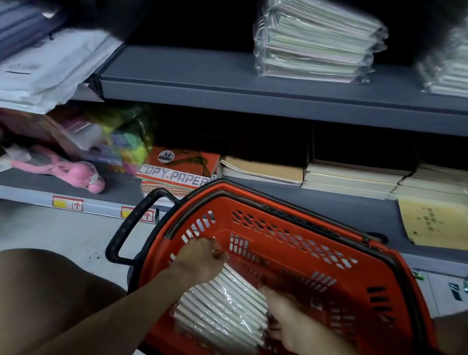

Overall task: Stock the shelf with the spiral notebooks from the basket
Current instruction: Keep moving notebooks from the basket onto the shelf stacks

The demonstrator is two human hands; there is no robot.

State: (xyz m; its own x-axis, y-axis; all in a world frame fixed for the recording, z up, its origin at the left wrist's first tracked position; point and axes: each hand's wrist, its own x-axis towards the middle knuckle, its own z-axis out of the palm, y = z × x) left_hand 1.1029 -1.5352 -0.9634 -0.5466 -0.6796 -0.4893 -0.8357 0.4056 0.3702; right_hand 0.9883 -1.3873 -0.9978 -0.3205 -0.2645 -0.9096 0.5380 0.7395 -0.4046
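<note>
Both hands on the notebook pack in the basket

In the lower middle of the frame, the wrapped pack of spiral notebooks (223, 307) lies inside the red basket (299, 260). The left hand (200, 258) closes on its upper corner; the right hand (289, 321) grips its right edge.

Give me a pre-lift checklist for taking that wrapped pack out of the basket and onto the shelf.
1. Left hand on far end of the wrapped notebook pack: ok.
2. Right hand on the pack's right side: ok.
3. Fingers under the pack: cannot tell.
4. Red basket rim clear above the pack: ok.
5. Free space on upper shelf left of the stacked packs: ok.
6. Wrap intact: cannot tell.
</note>
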